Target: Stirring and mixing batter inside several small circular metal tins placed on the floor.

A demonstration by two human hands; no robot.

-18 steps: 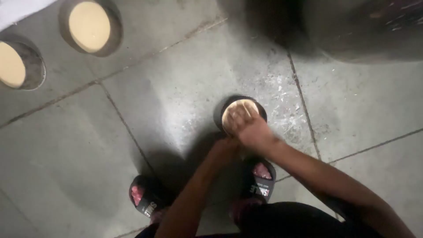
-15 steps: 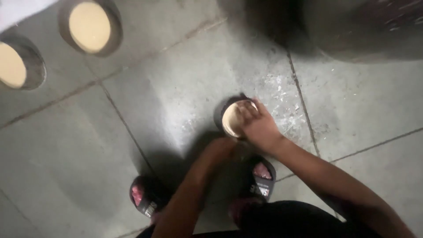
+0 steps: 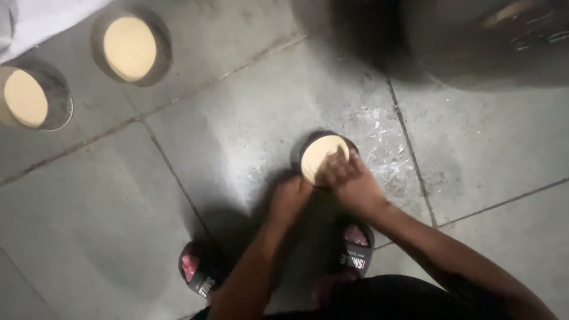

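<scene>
Grey floor tiles [image 3: 106,225], crossed by dark joints and dusted with pale specks, fill the view from the head camera.

Both forearms are extended downward from the lower edge of the frame toward a small round mould [image 3: 322,157], dark-rimmed and filled with a pale cream-coloured material, which rests on the floor just ahead of the feet. The right hand [image 3: 351,182] is laid over the mould's near right part, with its fingers [image 3: 335,169] bent and held close together, the tips pressed onto the pale surface. The left hand [image 3: 290,200] is curled against the mould's near left edge; whether its fingers grip the rim or only rest beside it cannot be told, since they are lost in shadow.

The mould's near rim is covered by the two hands, so only its far half is seen. Two dark slippers [image 3: 354,252] with pink insoles are partly hidden beneath the arms, the left one cut by shadow.

Well apart, at the upper left, two more filled moulds [image 3: 130,46] of the same kind are set on the floor, one of them cropped by the frame edge, with a strip of white cloth [image 3: 41,21] beside them. A large dark, blurred shape [image 3: 474,35] occupies the upper right and cannot be made out.
</scene>
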